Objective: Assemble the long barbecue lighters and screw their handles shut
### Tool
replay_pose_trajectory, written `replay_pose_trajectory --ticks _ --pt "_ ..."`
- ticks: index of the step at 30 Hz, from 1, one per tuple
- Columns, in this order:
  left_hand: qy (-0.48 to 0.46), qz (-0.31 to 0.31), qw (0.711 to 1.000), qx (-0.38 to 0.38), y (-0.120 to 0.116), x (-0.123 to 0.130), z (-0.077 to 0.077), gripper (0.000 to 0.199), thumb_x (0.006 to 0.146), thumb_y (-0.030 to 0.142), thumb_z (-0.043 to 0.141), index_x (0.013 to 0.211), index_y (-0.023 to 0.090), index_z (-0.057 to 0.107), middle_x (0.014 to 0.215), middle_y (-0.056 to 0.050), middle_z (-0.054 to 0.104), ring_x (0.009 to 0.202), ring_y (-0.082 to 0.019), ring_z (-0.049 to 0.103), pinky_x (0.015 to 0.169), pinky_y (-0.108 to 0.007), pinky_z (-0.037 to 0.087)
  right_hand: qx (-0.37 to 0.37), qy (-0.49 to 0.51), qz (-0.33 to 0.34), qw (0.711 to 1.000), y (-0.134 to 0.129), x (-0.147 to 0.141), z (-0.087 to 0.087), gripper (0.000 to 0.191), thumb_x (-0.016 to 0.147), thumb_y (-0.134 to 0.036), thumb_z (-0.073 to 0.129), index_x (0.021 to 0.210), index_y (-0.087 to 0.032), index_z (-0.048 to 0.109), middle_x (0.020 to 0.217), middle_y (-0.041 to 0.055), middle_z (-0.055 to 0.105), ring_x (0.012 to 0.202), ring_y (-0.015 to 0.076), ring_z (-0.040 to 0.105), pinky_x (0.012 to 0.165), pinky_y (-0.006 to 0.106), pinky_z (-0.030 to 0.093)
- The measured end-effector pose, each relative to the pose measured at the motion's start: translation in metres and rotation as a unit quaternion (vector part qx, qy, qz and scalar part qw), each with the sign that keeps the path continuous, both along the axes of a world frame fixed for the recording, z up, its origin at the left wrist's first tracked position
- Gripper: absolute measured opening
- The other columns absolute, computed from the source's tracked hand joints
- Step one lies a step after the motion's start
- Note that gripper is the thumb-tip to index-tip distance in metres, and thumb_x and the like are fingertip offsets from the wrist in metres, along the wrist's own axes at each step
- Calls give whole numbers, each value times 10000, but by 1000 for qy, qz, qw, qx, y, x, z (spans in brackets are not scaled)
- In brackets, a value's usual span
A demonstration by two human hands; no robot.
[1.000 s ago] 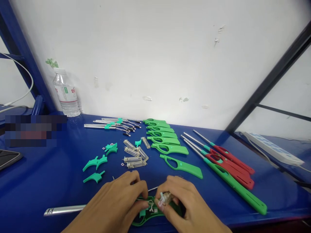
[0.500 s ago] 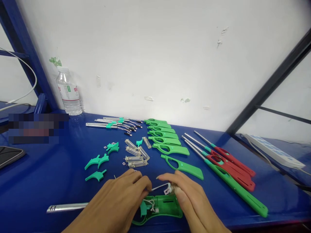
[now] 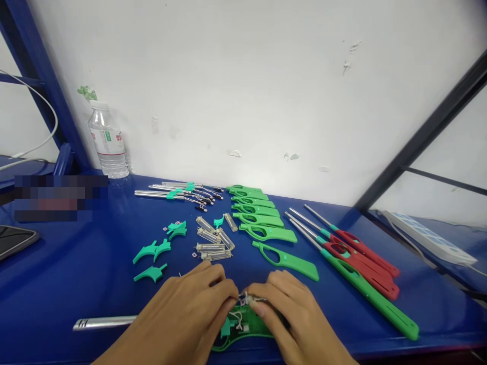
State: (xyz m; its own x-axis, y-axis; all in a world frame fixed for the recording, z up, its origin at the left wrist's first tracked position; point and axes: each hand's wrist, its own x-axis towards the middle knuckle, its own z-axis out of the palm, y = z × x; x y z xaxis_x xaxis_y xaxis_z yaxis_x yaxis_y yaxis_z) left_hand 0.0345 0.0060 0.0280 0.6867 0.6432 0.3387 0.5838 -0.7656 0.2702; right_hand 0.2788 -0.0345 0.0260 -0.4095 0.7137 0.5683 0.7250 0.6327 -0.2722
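Observation:
At the bottom centre lies an open green lighter shell [image 3: 253, 323], with a teal trigger piece [image 3: 227, 327] and white wires inside. A metal tube [image 3: 104, 323] sticks out leftward beneath my left wrist. My left hand [image 3: 190, 304] is closed in a pinch over the shell's left part; a thin end shows at its fingertips. My right hand [image 3: 285, 309] pinches a small clear part with a white fitting [image 3: 248, 299] just above the shell. The fingertips of both hands nearly meet at this fitting.
Clear tanks [image 3: 211, 248] and teal triggers [image 3: 151, 274] lie beyond my hands. Metal tubes with wires [image 3: 163, 194], green half shells [image 3: 291, 261] and red and green lighters [image 3: 365, 253] stand farther off. A bottle [image 3: 108, 142], phone [image 3: 15, 242] and power strip [image 3: 429, 238] flank them.
My right hand has moved left with the clear part, bringing its white fitting up to my left fingertips. My left hand has barely moved.

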Motion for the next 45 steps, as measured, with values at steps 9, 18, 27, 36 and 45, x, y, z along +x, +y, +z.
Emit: replay_pose_trajectory --ticks 9,18,27,36,45 --pt "23 14 999 -42 -4 2 7 282 1104 117 520 1023 284 733 1006 -30 757 971 -224 758 883 -275 601 -25 -14 8 1000 0 4 -4 590 1293 -485 252 1207 -274 796 915 9 788 852 204 780 852 337 593" --pt "14 7 999 -43 -2 1 2 273 1126 143 514 1033 291 724 998 -15 743 941 -219 735 840 -269 580 -21 -10 17 1000 1 2 -2 563 1296 -466 278 1183 -265 792 877 2 758 794 191 750 798 314 583" --pt "52 3 997 -52 -1 3 5 303 1124 116 506 1056 281 751 1026 -32 756 984 -235 745 883 -297 592 -29 -17 17 999 1 3 -1 555 1295 -467 297 1195 -261 802 878 3 763 793 193 749 809 321 589" --pt "41 2 997 -60 0 1 2 310 1117 99 501 1088 290 745 1044 -24 753 1000 -230 744 893 -292 588 -26 -7 14 1000 0 2 -2 570 1294 -469 290 1204 -262 813 890 18 777 813 203 765 809 326 587" --pt "49 7 997 -63 -2 1 5 323 1072 44 530 1079 294 735 1049 -24 756 996 -224 757 855 -268 572 -25 -7 13 1000 0 2 1 552 1295 -467 304 1195 -266 809 882 0 773 800 190 768 809 319 596"
